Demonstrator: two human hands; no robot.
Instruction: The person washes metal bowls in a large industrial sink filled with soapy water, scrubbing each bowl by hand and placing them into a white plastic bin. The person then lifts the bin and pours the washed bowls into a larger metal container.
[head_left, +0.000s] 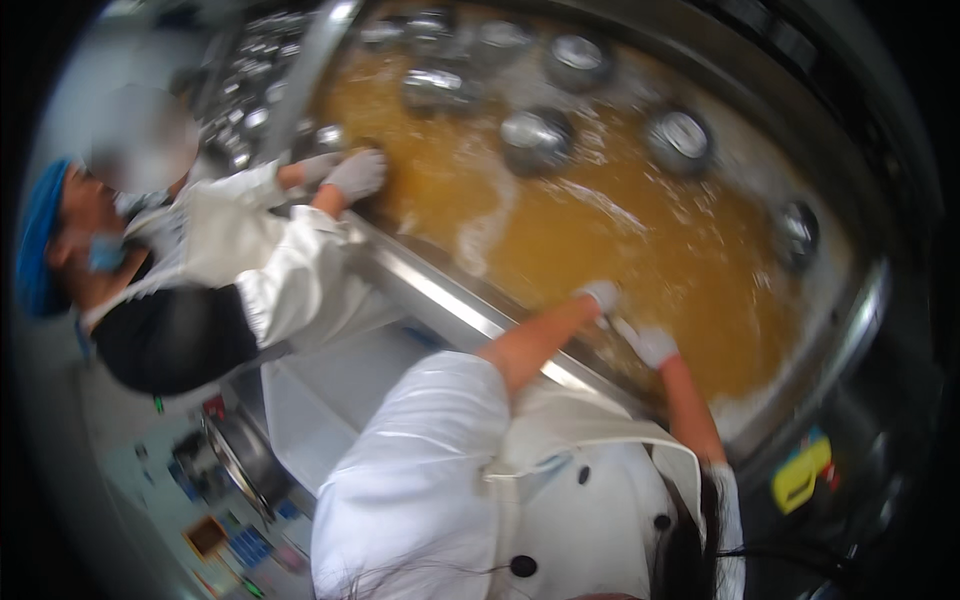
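Observation:
Both of my hands wear pale gloves and work at the near side of a large metal tank (439, 289) of cloudy amber liquid (555, 225). My left hand (600, 295) dips into the liquid, its fingers partly hidden. Close by on the right, my right hand (651, 345) reaches toward it at the surface. A blurred, greyish edge shows between the two hands; I cannot tell what it is or whether either hand grips it. Rounded shiny metal vessels, one of them a silvery dome (536, 141), sit half sunk toward the far side.
At my left a co-worker in a blue cap (41, 240) has gloved hands (358, 176) at the tank's edge. Many shiny metal pieces (251, 97) lie beyond. A white plastic bin (300, 420) stands between us. On the right is a yellow object (801, 474).

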